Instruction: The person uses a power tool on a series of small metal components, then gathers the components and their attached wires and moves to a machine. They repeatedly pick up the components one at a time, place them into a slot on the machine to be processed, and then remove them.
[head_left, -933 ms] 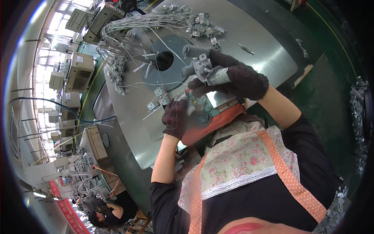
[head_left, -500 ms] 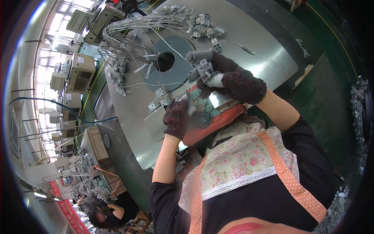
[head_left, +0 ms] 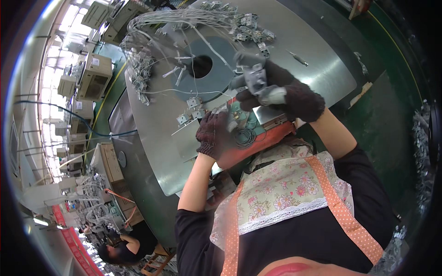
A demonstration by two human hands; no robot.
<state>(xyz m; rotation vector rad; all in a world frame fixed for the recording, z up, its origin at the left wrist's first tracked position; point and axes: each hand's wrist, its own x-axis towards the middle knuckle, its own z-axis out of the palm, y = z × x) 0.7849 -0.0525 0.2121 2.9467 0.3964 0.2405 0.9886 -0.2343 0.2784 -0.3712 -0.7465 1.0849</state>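
Observation:
In my dark-gloved right hand (head_left: 294,94), a small grey metal bracket (head_left: 254,79) is gripped between taped thumb and fingers, raised above the table. It is slightly blurred. My left hand (head_left: 212,134), also gloved with taped fingertips, is lower, with its fingers bent together over the left end of an orange-red tray (head_left: 251,146). Whatever those fingers hold is hidden. On the tray beside them are green pieces and a coil of grey wire (head_left: 245,137). Several small metal brackets (head_left: 194,103) lie just beyond my left hand. A thin white wire (head_left: 202,90) runs across the table toward my hands.
A metal table (head_left: 317,55) carries a grey disc (head_left: 217,50) with a dark central hole. Bundled grey wires (head_left: 175,19) with metal ends lie along the far left side. A screwdriver-like tool (head_left: 298,58) lies to the right. Another person (head_left: 131,244) works at lower left.
My right hand has moved slightly right with the bracket, which has turned and blurred. My left hand stays by the tray's left end. The whole view has shifted a little.

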